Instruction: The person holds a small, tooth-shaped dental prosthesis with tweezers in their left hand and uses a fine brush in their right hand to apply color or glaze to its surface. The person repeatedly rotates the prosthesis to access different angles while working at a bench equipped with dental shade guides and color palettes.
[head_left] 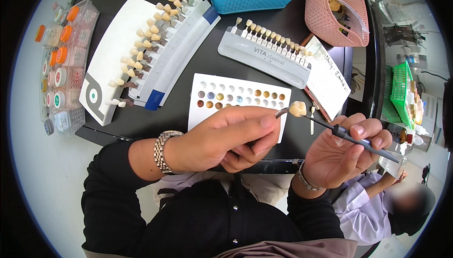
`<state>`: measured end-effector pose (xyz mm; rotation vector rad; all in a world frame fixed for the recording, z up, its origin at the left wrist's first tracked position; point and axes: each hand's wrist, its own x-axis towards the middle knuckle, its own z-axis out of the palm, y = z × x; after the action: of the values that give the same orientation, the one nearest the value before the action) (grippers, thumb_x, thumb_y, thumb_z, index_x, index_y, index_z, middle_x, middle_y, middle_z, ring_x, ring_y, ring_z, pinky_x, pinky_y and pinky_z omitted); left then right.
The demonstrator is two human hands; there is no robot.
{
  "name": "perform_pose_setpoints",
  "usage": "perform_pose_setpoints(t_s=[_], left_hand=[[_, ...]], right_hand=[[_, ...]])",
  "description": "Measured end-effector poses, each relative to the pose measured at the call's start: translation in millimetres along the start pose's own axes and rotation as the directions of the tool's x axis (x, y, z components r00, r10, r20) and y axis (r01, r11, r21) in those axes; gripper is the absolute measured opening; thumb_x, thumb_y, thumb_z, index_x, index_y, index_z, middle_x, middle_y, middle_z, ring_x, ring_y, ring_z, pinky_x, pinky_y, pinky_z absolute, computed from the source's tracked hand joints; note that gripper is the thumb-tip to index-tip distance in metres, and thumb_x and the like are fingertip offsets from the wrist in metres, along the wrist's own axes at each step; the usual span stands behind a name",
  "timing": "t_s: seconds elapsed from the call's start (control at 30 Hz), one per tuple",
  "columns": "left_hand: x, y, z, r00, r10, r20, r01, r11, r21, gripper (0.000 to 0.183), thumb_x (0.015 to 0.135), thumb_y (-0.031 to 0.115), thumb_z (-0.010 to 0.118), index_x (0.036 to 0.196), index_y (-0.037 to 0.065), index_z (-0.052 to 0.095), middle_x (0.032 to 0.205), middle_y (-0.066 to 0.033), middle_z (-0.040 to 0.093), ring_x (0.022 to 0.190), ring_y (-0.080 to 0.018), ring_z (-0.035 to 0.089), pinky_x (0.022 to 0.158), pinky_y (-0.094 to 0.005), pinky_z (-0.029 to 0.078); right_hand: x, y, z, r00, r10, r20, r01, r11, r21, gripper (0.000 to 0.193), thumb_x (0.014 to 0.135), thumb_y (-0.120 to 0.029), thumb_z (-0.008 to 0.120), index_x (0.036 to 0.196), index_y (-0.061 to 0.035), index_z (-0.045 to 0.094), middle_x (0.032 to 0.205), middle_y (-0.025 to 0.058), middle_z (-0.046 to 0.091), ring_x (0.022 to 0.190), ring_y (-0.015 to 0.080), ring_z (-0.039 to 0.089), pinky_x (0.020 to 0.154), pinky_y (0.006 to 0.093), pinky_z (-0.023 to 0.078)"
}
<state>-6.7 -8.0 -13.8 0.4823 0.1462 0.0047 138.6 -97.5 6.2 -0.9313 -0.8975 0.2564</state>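
Note:
My left hand (226,137) is closed around a curved dark metal holder (281,112), its handle mostly hidden by the fingers. On the holder's tip sits a cream-coloured dental crown (297,109). Between the fingertips of my right hand (347,149) is a thin brush (358,140) with a dark handle, its fine tip pointing left, at or very near the crown's side. Beneath my left hand lies a white palette (199,118) with rows of round wells, several filled with brown, yellow, violet and bluish stains. A single tooth-shade tab (312,122) lies just below the brush.
Behind the palette stand a large shade guide (188,45) with tooth tabs and a smaller grey one (264,62). A notepad (330,81) lies right. Blue (255,3) and pink baskets (325,26) stand far back. Orange-lidded jars (61,55) line the left. Another person (363,206) sits at right.

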Motion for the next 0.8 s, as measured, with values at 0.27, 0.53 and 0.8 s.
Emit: perform_pose_setpoints(t_s=[0.27,0.53,0.8], left_hand=[[0.6,2.5,1.1,1.0,-0.023,-0.018,0.023,1.0,0.018,0.033,0.09,0.029,0.031,0.068,0.005,0.036,0.054,0.0009,0.028,0.042,-0.005,0.021,0.036,-0.0185,0.019],[0.9,1.7,0.5,1.0,-0.018,-0.015,0.018,1.0,0.019,0.033,0.089,0.029,0.031,0.068,0.005,0.036,0.054,0.0011,0.028,0.042,-0.005,0.021,0.037,-0.0187,0.018],[1.6,-2.4,-0.8,1.0,0.005,-0.014,-0.005,1.0,0.013,0.033,0.089,0.033,0.033,0.069,0.007,0.038,0.053,0.0042,0.026,0.041,-0.0016,0.018,0.036,-0.0153,0.015]], right_hand=[[-0.1,1.9,-1.3,1.0,-0.008,0.005,0.008,1.0,0.028,0.031,0.077,-0.011,0.057,0.088,-0.0094,0.028,0.075,0.011,0.049,0.05,0.0144,0.048,0.038,0.0221,0.043],[-0.8,3.5,-1.3,1.0,-0.024,0.0,0.024,0.999,0.042,0.031,0.077,-0.01,0.057,0.088,-0.0088,0.028,0.075,0.0114,0.049,0.051,0.0147,0.049,0.039,0.0224,0.044],[-1.0,3.9,-1.8,0.999,-0.033,0.036,0.032,0.999,0.037,0.03,0.077,-0.01,0.056,0.087,-0.0084,0.027,0.075,0.0114,0.049,0.052,0.0151,0.05,0.039,0.0226,0.045]])
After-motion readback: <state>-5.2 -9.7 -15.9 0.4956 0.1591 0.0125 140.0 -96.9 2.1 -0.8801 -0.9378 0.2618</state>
